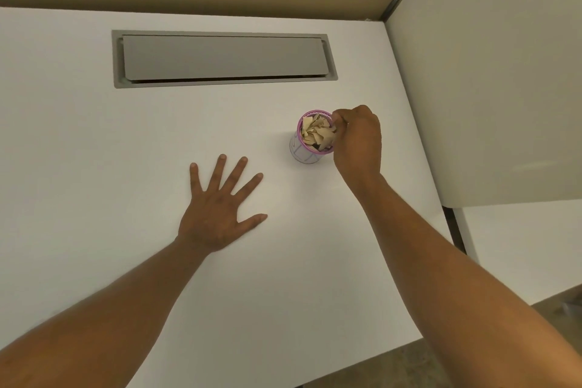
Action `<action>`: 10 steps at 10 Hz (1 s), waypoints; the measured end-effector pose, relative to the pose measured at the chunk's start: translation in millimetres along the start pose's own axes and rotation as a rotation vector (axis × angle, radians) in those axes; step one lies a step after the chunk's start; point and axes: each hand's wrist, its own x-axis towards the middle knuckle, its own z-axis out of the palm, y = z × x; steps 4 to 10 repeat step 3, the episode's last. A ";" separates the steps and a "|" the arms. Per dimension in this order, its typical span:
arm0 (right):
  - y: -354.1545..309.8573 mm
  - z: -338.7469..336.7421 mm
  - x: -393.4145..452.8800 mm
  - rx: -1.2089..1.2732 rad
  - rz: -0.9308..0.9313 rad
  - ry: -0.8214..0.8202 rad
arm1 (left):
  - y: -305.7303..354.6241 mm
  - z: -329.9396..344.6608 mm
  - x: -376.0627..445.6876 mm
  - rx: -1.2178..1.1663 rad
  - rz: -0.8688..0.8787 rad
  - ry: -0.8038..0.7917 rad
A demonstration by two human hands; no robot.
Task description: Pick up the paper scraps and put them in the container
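A small pink-rimmed mesh container (pixel 303 157) stands upright on the white desk, right of centre. Tan paper scraps (pixel 316 133) fill it to the rim. My right hand (pixel 357 142) hovers at the container's right rim, fingers curled together over the scraps and touching the top of the pile. Whether they pinch a scrap is hidden by the knuckles. My left hand (pixel 220 211) lies flat on the desk to the left of the container, palm down, fingers spread, holding nothing. No loose scraps show on the desk.
A grey hinged cable flap (pixel 220 57) is set into the white desk (pixel 94 135) behind the hands. A white partition panel (pixel 491 88) rises along the right side. The desk's front edge runs diagonally at the lower right, with floor beyond.
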 end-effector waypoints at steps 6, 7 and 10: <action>-19.6 -17.1 -43.8 0.200 -0.070 0.185 | 2.3 -27.0 -1.9 -0.102 -0.007 -0.190; -19.6 -17.1 -43.8 0.200 -0.070 0.185 | 2.3 -27.0 -1.9 -0.102 -0.007 -0.190; -19.6 -17.1 -43.8 0.200 -0.070 0.185 | 2.3 -27.0 -1.9 -0.102 -0.007 -0.190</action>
